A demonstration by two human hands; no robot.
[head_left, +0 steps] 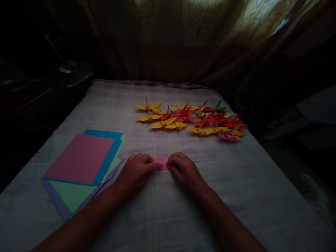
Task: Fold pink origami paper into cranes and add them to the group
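Observation:
A small folded piece of pink paper [161, 161] lies on the white cloth [168, 210] in front of me. My left hand [136, 172] presses on its left end with curled fingers. My right hand [183, 169] holds its right end the same way, fingers closed. Both hands rest on the cloth and cover most of the paper, so only its middle shows.
A stack of coloured paper sheets [82, 161], pink on top with blue, green and purple beneath, lies to the left. Several folded paper cranes [194, 120] in yellow, red, green and pink sit in rows further back at right. A curtain [183, 42] hangs behind; surroundings are dark.

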